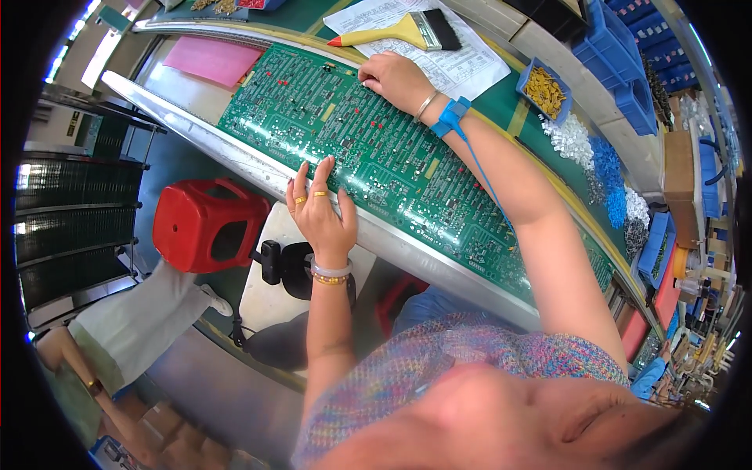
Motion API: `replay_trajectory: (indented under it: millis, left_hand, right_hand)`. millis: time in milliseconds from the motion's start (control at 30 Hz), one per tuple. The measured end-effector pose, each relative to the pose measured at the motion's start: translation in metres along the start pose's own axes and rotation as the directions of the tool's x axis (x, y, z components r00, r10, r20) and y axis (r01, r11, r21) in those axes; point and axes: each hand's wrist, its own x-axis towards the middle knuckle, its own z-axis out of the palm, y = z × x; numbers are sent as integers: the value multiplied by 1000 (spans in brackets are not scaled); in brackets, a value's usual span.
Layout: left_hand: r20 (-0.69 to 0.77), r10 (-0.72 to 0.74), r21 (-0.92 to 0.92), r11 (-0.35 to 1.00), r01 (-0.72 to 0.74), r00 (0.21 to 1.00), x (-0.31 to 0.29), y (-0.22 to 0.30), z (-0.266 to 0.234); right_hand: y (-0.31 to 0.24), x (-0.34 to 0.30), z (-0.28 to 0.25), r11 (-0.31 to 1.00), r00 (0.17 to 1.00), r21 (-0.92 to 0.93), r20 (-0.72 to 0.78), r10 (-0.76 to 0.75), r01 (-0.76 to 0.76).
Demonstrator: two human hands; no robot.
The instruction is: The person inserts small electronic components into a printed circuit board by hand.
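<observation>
A long green circuit board (368, 160), dense with small parts and a few red ones, lies along a metal rail (423, 254). My left hand (323, 211) rests at its near edge, fingers apart, the fingertips on or just over the board; nothing is in it. Over the far edge of the board, my right hand (395, 81) is closed in a pinch. Something tiny and whitish shows at its fingertips, too small to name. A blue wrist strap (451, 117) circles my right wrist, its cord running along the forearm.
Beyond the board lie a yellow-handled brush (399, 31) and printed sheets (470, 66). A blue bin (544, 92) holds yellow parts, near piles of white parts (569, 139) and blue parts (615, 188). Pink sheet (210, 60) is at left. A red stool (205, 225) and another person's arm (106, 392) are lower left.
</observation>
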Motion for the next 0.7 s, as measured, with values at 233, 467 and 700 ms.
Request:
replay_trajectory:
  millis: [233,467,700]
  left_hand:
    - [24,18,47,999,-19,1000,3,-4,-5]
    - [23,50,7,999,-50,998,9,-3,0]
    - [-19,211,52,976,-210,977,10,-31,-5]
  right_hand:
    - [-9,6,8,998,999,-52,-23,-28,27]
    - [-14,5,-5,992,996,-109,-51,-72,66]
    - [-137,-88,-78,982,961,-88,-208,-184,169]
